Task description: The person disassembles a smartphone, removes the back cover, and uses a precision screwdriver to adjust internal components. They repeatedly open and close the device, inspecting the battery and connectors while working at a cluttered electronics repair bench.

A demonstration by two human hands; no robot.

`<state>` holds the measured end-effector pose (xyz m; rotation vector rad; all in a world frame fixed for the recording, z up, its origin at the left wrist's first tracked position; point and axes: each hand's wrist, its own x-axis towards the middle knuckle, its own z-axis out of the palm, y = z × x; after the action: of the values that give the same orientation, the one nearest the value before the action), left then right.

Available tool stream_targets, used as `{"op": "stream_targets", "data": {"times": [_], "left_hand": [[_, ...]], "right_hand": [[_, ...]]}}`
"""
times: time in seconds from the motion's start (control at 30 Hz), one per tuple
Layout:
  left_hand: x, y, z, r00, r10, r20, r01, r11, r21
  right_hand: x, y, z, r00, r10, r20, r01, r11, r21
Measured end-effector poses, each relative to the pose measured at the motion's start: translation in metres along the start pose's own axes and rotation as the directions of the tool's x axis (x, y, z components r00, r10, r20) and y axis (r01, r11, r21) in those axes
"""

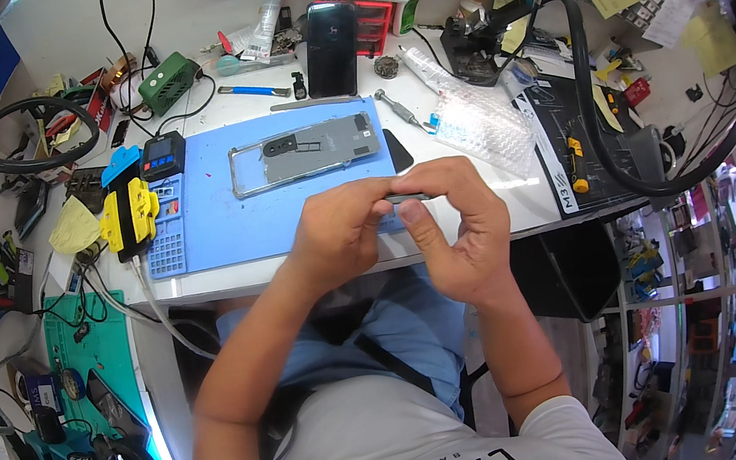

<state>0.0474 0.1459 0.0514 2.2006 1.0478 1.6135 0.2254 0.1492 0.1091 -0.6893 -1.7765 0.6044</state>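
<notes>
My left hand (338,232) and my right hand (465,240) meet in front of the table's near edge. Between their fingertips is a thin dark piece (409,197), mostly covered by the fingers, so its kind cannot be made out. Both hands are closed on it in a pinch. Just beyond them, a grey phone back (333,145) with a clear rim around it lies on the blue repair mat (226,226). A dark flat piece (398,152) lies by the mat's right edge, behind my right hand.
Yellow clamps (140,213) and a small black device (162,155) sit on the mat's left side. A dark phone (331,47) stands at the back. Bubble wrap (485,127), a screwdriver (400,109) and a black mat (578,153) lie to the right, under a thick black hose (588,105).
</notes>
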Motion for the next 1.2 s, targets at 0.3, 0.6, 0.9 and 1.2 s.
{"op": "stream_targets", "data": {"times": [0.3, 0.6, 0.9, 1.2], "left_hand": [[0.011, -0.001, -0.012, 0.982, -0.066, 0.174, 0.063, 0.998, 0.027], [0.006, -0.009, -0.008, 0.982, -0.020, 0.189, -0.005, 0.991, 0.130], [-0.001, -0.015, -0.026, 0.948, -0.199, 0.249, 0.203, 0.979, 0.009], [-0.004, -0.022, -0.031, 0.934, -0.199, 0.298, 0.191, 0.980, 0.055]], "right_hand": [[-0.010, 0.038, -0.013, 0.982, 0.184, -0.046, -0.178, 0.978, 0.106], [-0.015, 0.048, -0.006, 0.985, 0.156, -0.074, -0.158, 0.987, -0.027], [-0.019, 0.065, -0.015, 0.953, 0.287, -0.096, -0.284, 0.958, 0.045], [-0.023, 0.072, -0.015, 0.957, 0.277, -0.090, -0.268, 0.959, 0.094]]}}
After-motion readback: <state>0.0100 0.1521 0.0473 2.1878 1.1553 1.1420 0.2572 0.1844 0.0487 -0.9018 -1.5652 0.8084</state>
